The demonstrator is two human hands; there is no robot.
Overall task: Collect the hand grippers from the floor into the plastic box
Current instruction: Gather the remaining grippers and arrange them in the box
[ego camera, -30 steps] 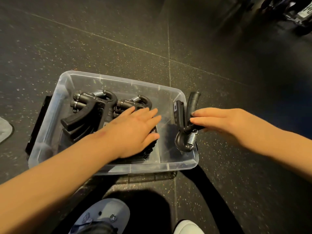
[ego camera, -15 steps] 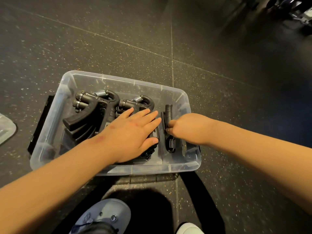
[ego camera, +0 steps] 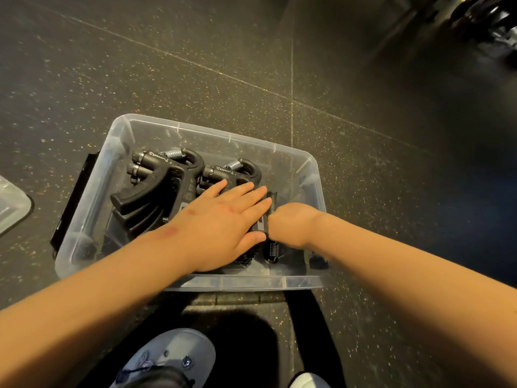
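A clear plastic box (ego camera: 314, 170) stands on the dark floor in front of me. Inside it lie several black hand grippers (ego camera: 156, 186) with steel springs, stacked in two rows. My left hand (ego camera: 223, 222) lies flat, fingers spread, on top of the right-hand stack. My right hand (ego camera: 293, 222) is curled around another black hand gripper (ego camera: 272, 249), which stands on edge in the box's right part, pressed against the stack. Its spring shows below my fist.
A black lid or tray (ego camera: 74, 203) sticks out under the box's left side. Another clear container corner (ego camera: 12, 208) sits at the far left. My grey shoe (ego camera: 173, 357) is just below the box. Dark equipment (ego camera: 486, 21) stands at the top right.
My right hand carried the gripper from over the box's right rim down into the box, then slid it left against the stack. My left hand stayed flat on the grippers.
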